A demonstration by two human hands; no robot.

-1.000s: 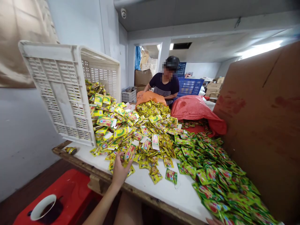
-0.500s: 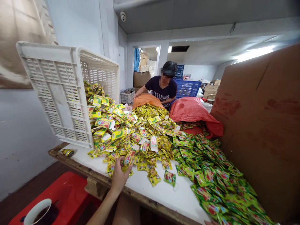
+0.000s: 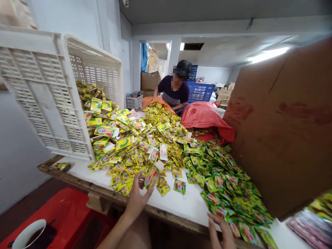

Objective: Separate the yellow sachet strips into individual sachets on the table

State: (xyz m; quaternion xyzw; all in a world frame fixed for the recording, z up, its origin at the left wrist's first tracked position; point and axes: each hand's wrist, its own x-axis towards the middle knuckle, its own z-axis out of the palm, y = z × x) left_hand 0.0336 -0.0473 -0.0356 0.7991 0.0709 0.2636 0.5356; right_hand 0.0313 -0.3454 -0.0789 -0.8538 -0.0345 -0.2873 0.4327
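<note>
My left hand [image 3: 137, 197] pinches a yellow sachet [image 3: 151, 176] at the near edge of a big heap of yellow sachets [image 3: 135, 138] on a white table [image 3: 178, 204]. My right hand [image 3: 221, 231] rests open at the table's front edge, fingers stretched toward a spread of green sachets [image 3: 223, 183]. The yellow heap spills out of a tipped white plastic crate [image 3: 49, 90] on the left.
A large brown cardboard sheet [image 3: 285, 128] stands at the right. A person in a dark top [image 3: 175, 93] works at the far end by orange [image 3: 155, 101] and red sacks [image 3: 204, 116]. A red stool [image 3: 64, 214] with a cup [image 3: 26, 235] stands lower left.
The camera has shifted right and down. My left hand has lifted one yellow sachet off the pile's edge. My right hand has come into view at the table's front.
</note>
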